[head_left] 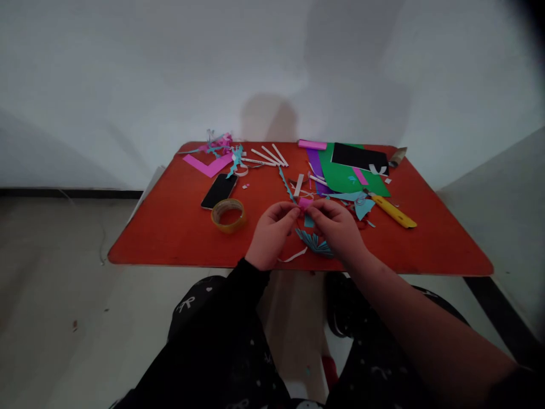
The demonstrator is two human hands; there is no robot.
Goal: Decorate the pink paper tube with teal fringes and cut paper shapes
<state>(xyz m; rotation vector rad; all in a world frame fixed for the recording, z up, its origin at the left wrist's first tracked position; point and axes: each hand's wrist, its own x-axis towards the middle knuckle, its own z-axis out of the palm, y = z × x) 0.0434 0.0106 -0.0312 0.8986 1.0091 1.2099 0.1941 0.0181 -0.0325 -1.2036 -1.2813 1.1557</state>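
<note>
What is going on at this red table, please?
A person holds a small piece of bright pink paper with the fingertips of both hands, left and right, over the red table. Pleated blue paper lies close to the hands, on the near side. Left of them are a round roll of yellowish tape and a black phone; to the right lies a yellow cutter.

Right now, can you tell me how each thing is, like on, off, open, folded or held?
Pink piece: held by both hands
Left hand: pinching
Right hand: pinching
Phone: screen dark
Tape: lying flat
Blue fan: pleated, spread
Cutter: lying down, blade unclear
Green sheet: partly covered
White sticks: lying loose
</note>
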